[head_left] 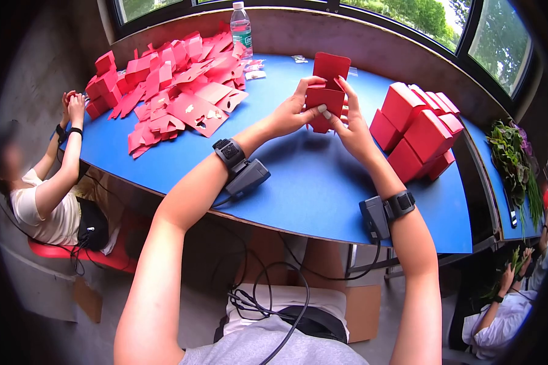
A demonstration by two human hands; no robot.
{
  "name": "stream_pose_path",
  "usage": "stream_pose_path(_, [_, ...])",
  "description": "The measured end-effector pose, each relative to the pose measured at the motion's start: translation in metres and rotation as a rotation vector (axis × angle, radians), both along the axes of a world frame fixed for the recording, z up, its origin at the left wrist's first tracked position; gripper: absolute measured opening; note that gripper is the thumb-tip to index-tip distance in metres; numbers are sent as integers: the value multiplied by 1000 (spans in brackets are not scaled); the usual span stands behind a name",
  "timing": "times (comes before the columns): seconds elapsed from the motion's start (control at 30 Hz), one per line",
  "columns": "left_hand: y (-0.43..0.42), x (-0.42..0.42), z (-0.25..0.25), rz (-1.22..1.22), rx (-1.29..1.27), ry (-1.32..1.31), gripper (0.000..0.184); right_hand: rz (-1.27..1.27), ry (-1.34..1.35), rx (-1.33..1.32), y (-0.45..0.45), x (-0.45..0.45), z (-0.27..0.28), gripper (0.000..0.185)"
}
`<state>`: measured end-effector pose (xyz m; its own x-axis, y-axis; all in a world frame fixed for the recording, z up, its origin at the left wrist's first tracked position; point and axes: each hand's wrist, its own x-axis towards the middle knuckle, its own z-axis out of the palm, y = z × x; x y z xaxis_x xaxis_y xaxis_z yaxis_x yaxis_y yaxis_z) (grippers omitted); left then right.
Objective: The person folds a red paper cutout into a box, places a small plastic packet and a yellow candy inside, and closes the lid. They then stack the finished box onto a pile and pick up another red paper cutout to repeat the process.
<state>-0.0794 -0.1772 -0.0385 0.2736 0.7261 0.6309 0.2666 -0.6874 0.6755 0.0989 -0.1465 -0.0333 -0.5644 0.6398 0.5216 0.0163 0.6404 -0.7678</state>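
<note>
A red cardboard box (326, 100) with its top flap standing up is held above the blue table (274, 188). My left hand (295, 112) grips its left side, fingers behind and thumb on the front. On the right side, my right hand (353, 125) has its fingers wrapped against the box, the thumb near its lower front. Both thumbs nearly meet at the front face. To the right, folded red boxes (423, 131) are stacked in a block. Flat and partly folded red card pieces (189, 112) lie heaped to the left.
A water bottle (241, 30) stands behind the heap. At the left edge a seated person (49, 194) handles something red. Another table (499, 194) at the right holds leafy plants (514, 164), with people near it. Cables (268, 298) hang over my lap.
</note>
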Motion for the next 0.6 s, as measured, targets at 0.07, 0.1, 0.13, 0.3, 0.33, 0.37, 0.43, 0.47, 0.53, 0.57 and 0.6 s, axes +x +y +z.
stream_pose_path(0.07, [1,-1,0,-47,-61,-82,47,-44,11,78,3,-1,-4,69])
stream_pose_path(0.1, [-1,0,3,-54,-114,-142,45,-3,53,-20,3,-1,-3,69])
stream_pose_path(0.13, [-3,-1,6,-24,-171,-195,47,37,94,-117,3,0,-2,69])
stream_pose_path(0.3, [-13,-7,26,56,-586,-352,51,156,133,-405,8,12,14,67])
stream_pose_path(0.33, [-15,-9,28,-48,-680,-363,49,160,133,-407,11,15,10,67])
stream_pose_path(0.37, [-15,-5,24,1,-676,-442,45,47,-10,-60,13,17,6,70])
stream_pose_path(0.43, [-15,-9,23,-68,-705,-467,45,-109,-200,444,8,18,9,78])
stream_pose_path(0.47, [-16,-11,22,-143,-738,-489,44,-105,-193,447,4,16,10,78])
stream_pose_path(0.53, [-19,-6,23,-138,-812,-407,48,-91,-178,584,-3,11,12,82])
stream_pose_path(0.57, [-22,-6,25,-140,-843,-374,51,-66,-192,517,-2,9,11,84])
stream_pose_path(0.6, [-24,-5,27,-141,-878,-343,54,-96,-181,576,1,8,9,74])
